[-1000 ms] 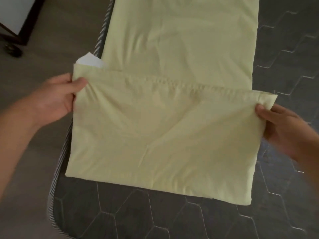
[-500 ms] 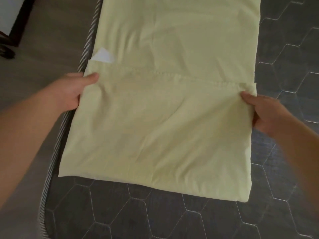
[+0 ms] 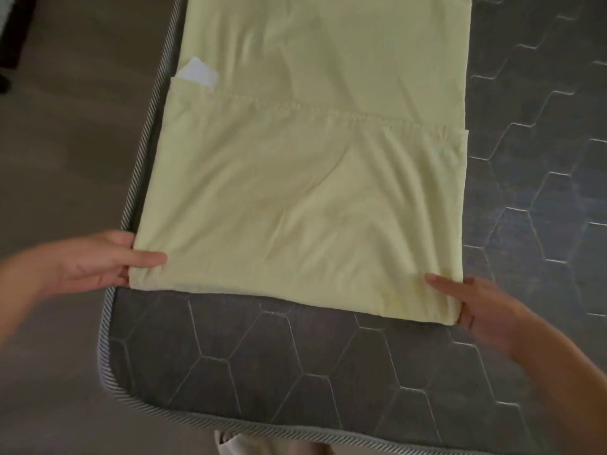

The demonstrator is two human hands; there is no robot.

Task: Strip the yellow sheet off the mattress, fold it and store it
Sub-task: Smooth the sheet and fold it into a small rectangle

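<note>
The yellow sheet (image 3: 295, 198) lies as a long folded strip on the dark grey mattress (image 3: 262, 362), running from the near part of the bed away to the far edge of the view. Its near end is doubled back on itself, and the gathered hem of that flap crosses the strip from left to right partway up. A small white tag (image 3: 197, 73) pokes out from under the hem at the left side.

The hands are well apart, one at each near corner of the fold. The left hand (image 3: 98, 261) pinches the near left corner, thumb lying on top of the cloth and fingers apparently tucked beneath, though the edge hides them. The right hand (image 3: 473, 307) holds the near right corner the same way, thumb flat on the sheet and fingers curled at the fold's edge.

The mattress has a hexagon quilt pattern and a striped piped border; brown floor (image 3: 65, 126) shows to its left.
</note>
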